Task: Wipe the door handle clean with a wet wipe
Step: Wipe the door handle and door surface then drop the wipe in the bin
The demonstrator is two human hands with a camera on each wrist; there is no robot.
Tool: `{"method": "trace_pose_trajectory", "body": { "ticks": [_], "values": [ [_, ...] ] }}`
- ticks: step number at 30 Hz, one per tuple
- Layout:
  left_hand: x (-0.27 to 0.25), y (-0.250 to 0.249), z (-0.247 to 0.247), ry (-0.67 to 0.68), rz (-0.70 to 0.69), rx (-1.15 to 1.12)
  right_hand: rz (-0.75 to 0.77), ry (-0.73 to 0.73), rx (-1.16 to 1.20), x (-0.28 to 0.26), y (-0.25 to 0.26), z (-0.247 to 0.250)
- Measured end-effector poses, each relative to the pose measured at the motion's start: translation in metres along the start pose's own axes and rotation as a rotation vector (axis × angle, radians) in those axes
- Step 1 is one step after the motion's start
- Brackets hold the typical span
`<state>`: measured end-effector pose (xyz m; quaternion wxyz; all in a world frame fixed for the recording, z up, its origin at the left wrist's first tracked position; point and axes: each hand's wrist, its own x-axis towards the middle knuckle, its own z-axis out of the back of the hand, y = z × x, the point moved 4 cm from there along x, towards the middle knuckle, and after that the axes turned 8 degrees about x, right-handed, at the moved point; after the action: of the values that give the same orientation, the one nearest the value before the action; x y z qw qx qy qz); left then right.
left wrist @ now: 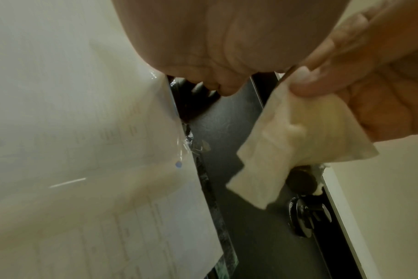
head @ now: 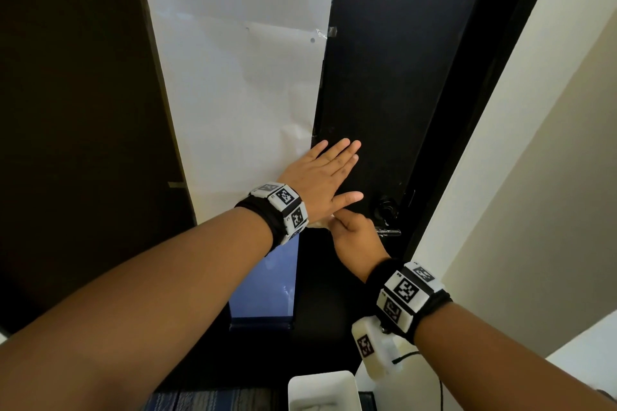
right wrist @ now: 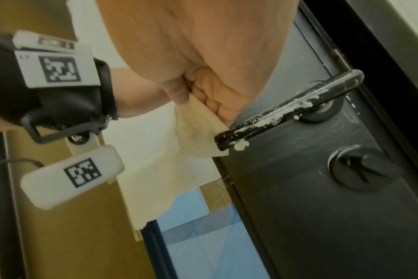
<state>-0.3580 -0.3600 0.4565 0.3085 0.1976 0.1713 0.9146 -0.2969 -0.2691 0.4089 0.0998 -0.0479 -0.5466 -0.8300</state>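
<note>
The black lever door handle (right wrist: pixel 286 107) juts from the black door (head: pixel 384 77) and carries white smears and blobs along its length. My right hand (head: pixel 344 222) pinches a crumpled white wet wipe (right wrist: pixel 198 128) just left of the lever's free end, and the wipe's edge touches that tip. In the left wrist view the wet wipe (left wrist: pixel 282 147) hangs from the right hand's fingers (left wrist: pixel 306 86). My left hand (head: pixel 334 173) lies flat with straight fingers on the door above the handle (head: pixel 389 232).
A round thumb-turn lock (right wrist: pixel 360 169) sits beside the handle on the door. White paper (head: pixel 233 77) is taped over the panel left of the door. A cream wall (head: pixel 534 143) flanks the right. A white container (head: pixel 322 390) stands below my right wrist.
</note>
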Motion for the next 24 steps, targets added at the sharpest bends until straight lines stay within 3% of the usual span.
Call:
{"method": "trace_pose_trajectory", "body": {
  "ticks": [9,14,24],
  "values": [
    [-0.001,-0.001,0.002,0.020,-0.002,-0.001,-0.384,-0.141,0.624,-0.037,-0.036,0.008],
    [-0.001,-0.001,0.003,0.034,0.006,-0.004,-0.510,-0.223,0.648,-0.044,-0.066,0.028],
    [-0.001,-0.002,0.002,0.046,0.012,-0.008,-0.564,-0.443,0.406,-0.052,-0.114,0.089]
  ]
}}
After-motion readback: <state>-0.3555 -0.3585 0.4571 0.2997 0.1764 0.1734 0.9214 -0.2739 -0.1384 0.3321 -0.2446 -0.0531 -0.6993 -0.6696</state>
